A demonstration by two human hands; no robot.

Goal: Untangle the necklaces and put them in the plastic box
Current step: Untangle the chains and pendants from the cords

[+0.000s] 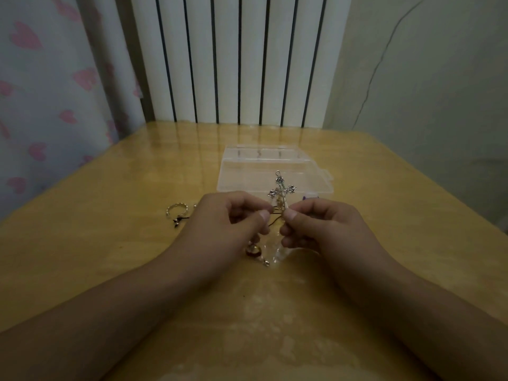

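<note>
Head view: both hands' fingers (264, 215) pinching tangled cord under cross pendant (281, 189); tease knot gently, no yanking.

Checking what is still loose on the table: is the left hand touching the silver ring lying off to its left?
Apart. The head view shows bare table between the left hand and the silver ring.

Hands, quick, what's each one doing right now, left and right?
Left hand: fingers curled, pinching the dark cord of the tangle.
Right hand: fingers curled, pinching the foot of the silver cross pendant, holding it upright.
</note>
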